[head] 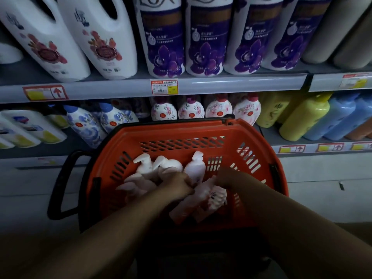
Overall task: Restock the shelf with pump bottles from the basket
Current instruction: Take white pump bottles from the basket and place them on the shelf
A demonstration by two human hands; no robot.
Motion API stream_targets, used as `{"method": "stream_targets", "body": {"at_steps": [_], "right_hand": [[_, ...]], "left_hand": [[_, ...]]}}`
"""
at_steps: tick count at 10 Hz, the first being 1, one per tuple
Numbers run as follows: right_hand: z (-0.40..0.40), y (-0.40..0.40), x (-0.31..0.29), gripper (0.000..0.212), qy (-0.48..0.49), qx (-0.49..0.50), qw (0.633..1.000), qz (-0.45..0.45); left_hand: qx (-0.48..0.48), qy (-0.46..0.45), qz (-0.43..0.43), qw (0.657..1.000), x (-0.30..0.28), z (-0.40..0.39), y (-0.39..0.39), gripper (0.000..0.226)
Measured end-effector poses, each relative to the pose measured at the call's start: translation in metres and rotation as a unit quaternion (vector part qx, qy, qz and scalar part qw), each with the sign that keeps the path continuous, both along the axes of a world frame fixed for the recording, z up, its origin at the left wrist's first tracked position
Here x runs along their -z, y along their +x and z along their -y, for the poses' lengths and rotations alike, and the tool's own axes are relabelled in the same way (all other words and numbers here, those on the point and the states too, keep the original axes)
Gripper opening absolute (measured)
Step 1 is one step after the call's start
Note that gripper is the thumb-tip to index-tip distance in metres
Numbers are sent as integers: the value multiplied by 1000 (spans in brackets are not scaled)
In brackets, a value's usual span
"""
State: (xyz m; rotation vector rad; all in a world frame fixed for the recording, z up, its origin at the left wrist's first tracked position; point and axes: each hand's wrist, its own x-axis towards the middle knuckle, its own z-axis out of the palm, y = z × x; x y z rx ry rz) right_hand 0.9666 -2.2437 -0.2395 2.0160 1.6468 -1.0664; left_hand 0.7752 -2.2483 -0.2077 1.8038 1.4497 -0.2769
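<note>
Pale pink pump bottles (153, 174) lie heaped in the red slatted basket (201, 130), pump heads mostly toward eleven o'clock, one (196, 168) standing nearly upright at the heap's one o'clock. At the basket's twelve o'clock, the shelf (314, 147) holds floral-patterned bottles (205, 109) upright.

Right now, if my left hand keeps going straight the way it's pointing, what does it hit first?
Most likely the upright pump bottle just beyond the left hand, standing in the basket. Depth is hard to judge; the fingers may already touch it.
</note>
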Motion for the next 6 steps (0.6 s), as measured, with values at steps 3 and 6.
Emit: {"method": "stream_targets", "body": {"at_steps": [3,6], "right_hand": [[-19,-19,143,28,3,259,964,58],[-8,-5,29,42,14,10,997,-74]], "left_hand": [[47,37,-15,998,32,2,-11,31],[26,-8,20,999,45,1,-19,20]]}}
